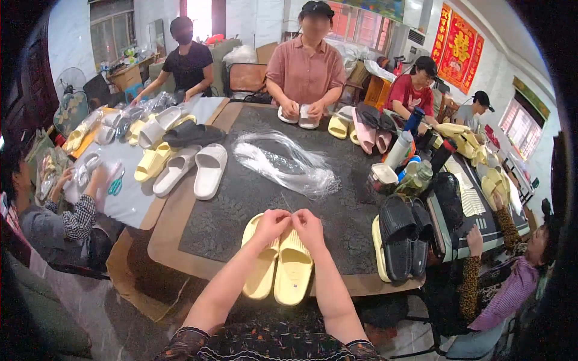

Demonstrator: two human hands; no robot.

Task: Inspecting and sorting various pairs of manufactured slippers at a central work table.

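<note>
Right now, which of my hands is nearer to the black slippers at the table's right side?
Right. Your right hand is at the yellow slippers, to the left of the black slippers; your left hand is beside it, farther left.

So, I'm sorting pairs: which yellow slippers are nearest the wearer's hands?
The yellow pair beneath the left hand and right hand; other yellow slippers lie farther away.

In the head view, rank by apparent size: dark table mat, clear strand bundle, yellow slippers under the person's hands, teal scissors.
1. Dark table mat
2. Yellow slippers and clear strand bundle: too close to rank, slippers nearer the camera
3. Teal scissors
</note>
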